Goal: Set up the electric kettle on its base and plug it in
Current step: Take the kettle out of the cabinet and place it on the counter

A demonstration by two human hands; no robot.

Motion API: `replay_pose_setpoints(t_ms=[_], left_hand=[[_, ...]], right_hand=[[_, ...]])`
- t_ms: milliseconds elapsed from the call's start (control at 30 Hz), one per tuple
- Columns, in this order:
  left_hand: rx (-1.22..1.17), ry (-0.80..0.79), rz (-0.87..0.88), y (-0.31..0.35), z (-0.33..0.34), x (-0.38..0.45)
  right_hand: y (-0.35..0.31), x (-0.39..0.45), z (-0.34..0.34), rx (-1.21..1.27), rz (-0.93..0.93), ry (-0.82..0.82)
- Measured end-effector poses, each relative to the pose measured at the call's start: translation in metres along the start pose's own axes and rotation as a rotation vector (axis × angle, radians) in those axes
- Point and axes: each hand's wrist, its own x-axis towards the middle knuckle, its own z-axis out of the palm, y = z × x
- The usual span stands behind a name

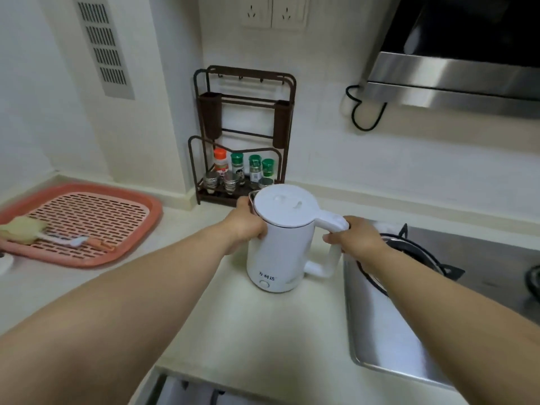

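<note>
A white electric kettle (277, 244) with a closed lid stands upright on the pale countertop (233, 331), its round button facing me. My right hand (355, 236) grips the kettle's handle on the right side. My left hand (247, 222) holds the kettle's body on the left near the spout. Whether a separate base sits under the kettle cannot be told. No cord or plug shows. Two white wall sockets (274, 10) sit high on the back wall above the kettle.
A brown spice rack (242, 135) with several jars stands right behind the kettle. A pink drain tray (84, 223) with brushes lies at the left. A steel gas hob (438, 302) is at the right under a range hood (455, 77).
</note>
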Motion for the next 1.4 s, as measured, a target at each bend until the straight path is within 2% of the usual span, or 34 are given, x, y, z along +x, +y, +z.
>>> replay_pose_setpoints(t_ms=[367, 533, 767, 833, 1000, 1100, 1233, 1400], left_hand=[[-0.021, 0.012, 0.028, 0.018, 0.029, 0.082], [-0.056, 0.03, 0.005, 0.018, 0.033, 0.091], [-0.032, -0.077, 0.038, 0.019, 0.037, 0.095], [-0.028, -0.109, 0.055, 0.016, 0.042, 0.096], [-0.012, -0.114, 0.082, 0.012, 0.048, 0.097], [0.002, -0.063, 0.071, 0.011, 0.049, 0.084], [0.063, -0.044, 0.041, 0.01, 0.051, 0.047], [0.131, -0.043, 0.041, -0.005, 0.058, -0.02]], right_hand=[[0.005, 0.075, -0.007, -0.002, 0.007, 0.108], [-0.002, 0.084, -0.007, -0.117, -0.002, 0.117], [-0.006, 0.101, -0.006, -0.138, 0.092, 0.306], [-0.003, 0.105, -0.008, -0.148, 0.117, 0.315], [0.004, 0.097, -0.01, -0.177, 0.113, 0.243], [0.005, 0.081, -0.007, -0.194, 0.178, 0.18], [0.007, 0.046, -0.003, -0.283, 0.143, 0.023], [0.014, -0.017, 0.01, -0.115, 0.079, -0.201]])
